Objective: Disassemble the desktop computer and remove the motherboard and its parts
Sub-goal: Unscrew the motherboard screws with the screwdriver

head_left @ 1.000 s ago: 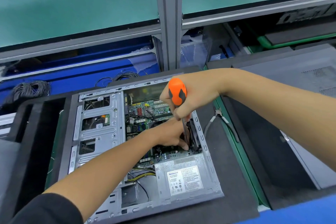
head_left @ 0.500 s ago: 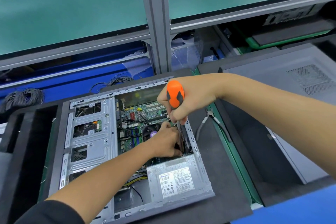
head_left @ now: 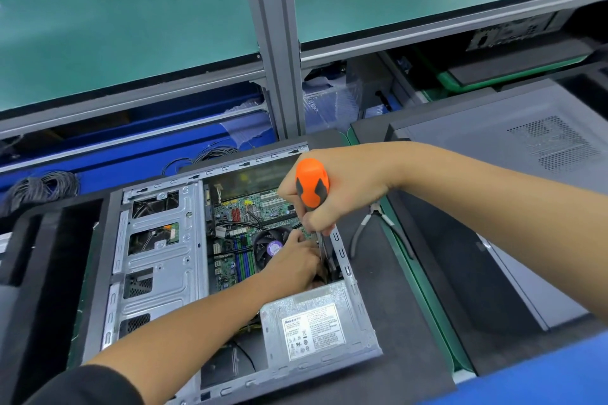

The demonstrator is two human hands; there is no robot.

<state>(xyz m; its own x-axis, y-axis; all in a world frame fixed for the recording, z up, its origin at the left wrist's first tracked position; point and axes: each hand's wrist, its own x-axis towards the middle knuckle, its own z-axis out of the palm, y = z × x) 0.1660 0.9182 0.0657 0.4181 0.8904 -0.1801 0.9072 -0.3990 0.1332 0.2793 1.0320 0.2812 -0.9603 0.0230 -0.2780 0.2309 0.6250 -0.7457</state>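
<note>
Grey sheet steel forms the open desktop case (head_left: 158, 273), which we see lying on its side on a black foam mat (head_left: 388, 316) on the tabletop. The case's right rail (head_left: 342, 253) borders a bare strip of mat where a pair of pliers (head_left: 371, 227) lies, just beside the green edge (head_left: 424, 299) of the neighbouring mat. A second, closed computer case (head_left: 513, 154) lies to the right, well apart from the open one. On the left a black tray (head_left: 36, 253) abuts the case wall. Behind, an aluminium upright (head_left: 276, 43) and a green-topped shelf (head_left: 115, 29) overhang the rear of the work area; coiled black cables (head_left: 42, 184) rest near the blue ledge.

Inside the case we see the green motherboard (head_left: 243, 217) seated against the floor panel, between the perforated drive cage (head_left: 154, 240) on the left and the right rail. A black CPU fan (head_left: 269, 243) with a purple hub label sits on it, with blue and green memory slots beside it. The silver power supply (head_left: 312, 329), bearing a white label, occupies the near right corner.

Our right hand (head_left: 335, 194) wraps its fingers fully round the orange-and-black handle of a screwdriver (head_left: 312, 187), whose shaft points down along the right rail. Our left hand (head_left: 296, 263) reaches in beside the shaft, between fan and power supply; its fingers curl downward, and we cannot tell what they hold.
</note>
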